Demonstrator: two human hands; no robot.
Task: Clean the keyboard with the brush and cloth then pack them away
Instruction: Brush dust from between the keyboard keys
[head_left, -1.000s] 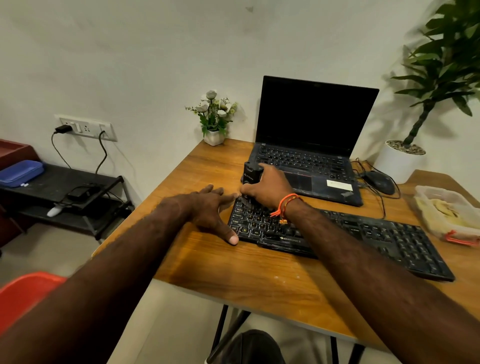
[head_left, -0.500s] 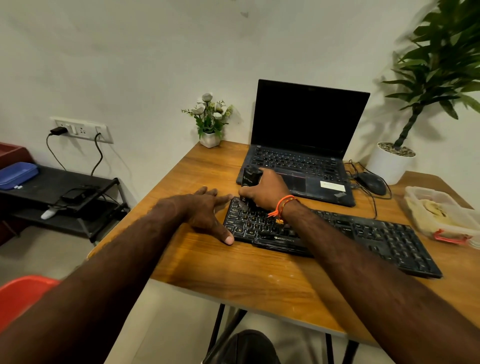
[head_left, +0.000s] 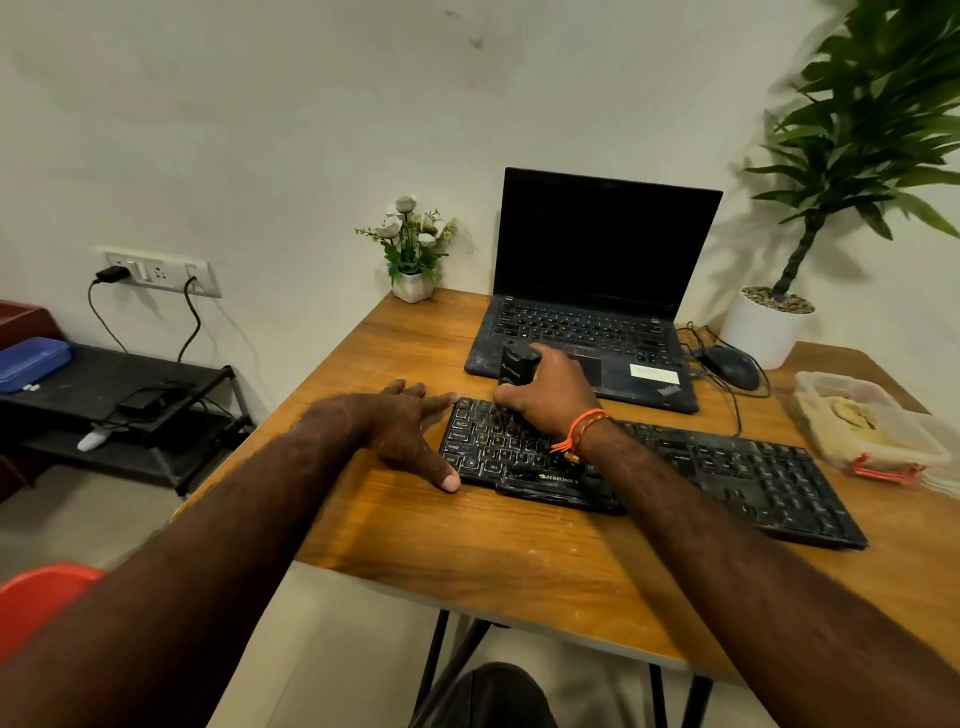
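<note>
A black keyboard (head_left: 727, 467) lies across the wooden desk (head_left: 467, 545), in front of an open laptop. My right hand (head_left: 550, 395) grips a black brush (head_left: 517, 366) by its upright handle and holds it down on the keyboard's left keys; the bristles are hidden under the hand. My left hand (head_left: 410, 426) rests flat on the desk with spread fingers, the thumb against the keyboard's left edge. A yellowish cloth (head_left: 852, 415) lies in a clear plastic container (head_left: 898, 452) at the right of the desk.
The open laptop (head_left: 587, 338) stands behind the keyboard, a mouse (head_left: 730, 366) and cables to its right. A small flower pot (head_left: 413, 283) and a large potted plant (head_left: 769, 322) sit at the back. A low black shelf (head_left: 130, 395) stands at left, a red chair (head_left: 36, 597) near me.
The view has shifted slightly as my head moved. My right hand with the brush stays on the keyboard's left keys with small movement; my left hand stays in place.
</note>
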